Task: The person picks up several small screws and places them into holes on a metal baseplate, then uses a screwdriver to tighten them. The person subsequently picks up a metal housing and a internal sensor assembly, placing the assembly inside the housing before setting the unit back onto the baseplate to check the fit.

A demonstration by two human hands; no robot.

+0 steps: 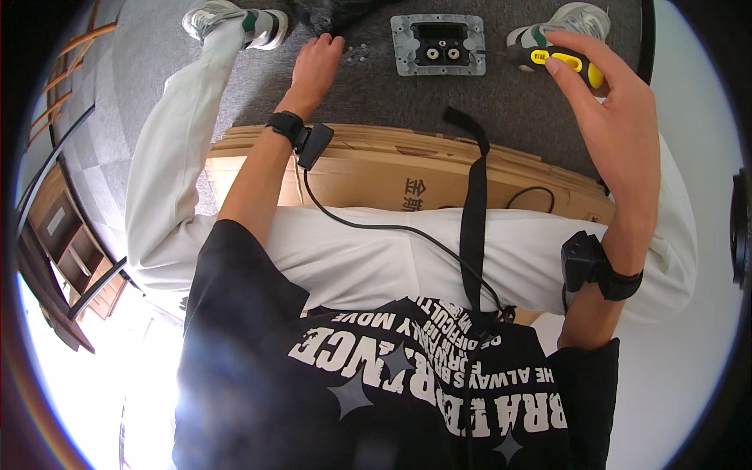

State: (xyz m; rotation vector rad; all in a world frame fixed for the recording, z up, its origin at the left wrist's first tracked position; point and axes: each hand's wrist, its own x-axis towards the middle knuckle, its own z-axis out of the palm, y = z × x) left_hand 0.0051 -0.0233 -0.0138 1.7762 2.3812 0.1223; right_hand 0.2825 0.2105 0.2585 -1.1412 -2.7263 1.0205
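My right hand [607, 117] grips a yellow-and-black screwdriver [576, 66], its shaft reaching left to the right side of a grey rectangular box [403, 66] on the dark carpet. The box has a black recessed middle with two round pale fittings. My left hand [313, 66] is down at the carpet left of the box, fingers curled together; whatever is at their tips is too small to make out. Several small screws [359, 52] lie just right of those fingertips, and a dark soft item [329, 16] is just beyond them.
Stacked cardboard sheets [360, 172] lie between the carpet and my white-trousered legs [352, 243]. My shoes [223, 23] flank the work area. A black strap [474, 180] and a cable hang over the cardboard. Wooden furniture [82, 251] stands at left; a pale surface runs along the right.
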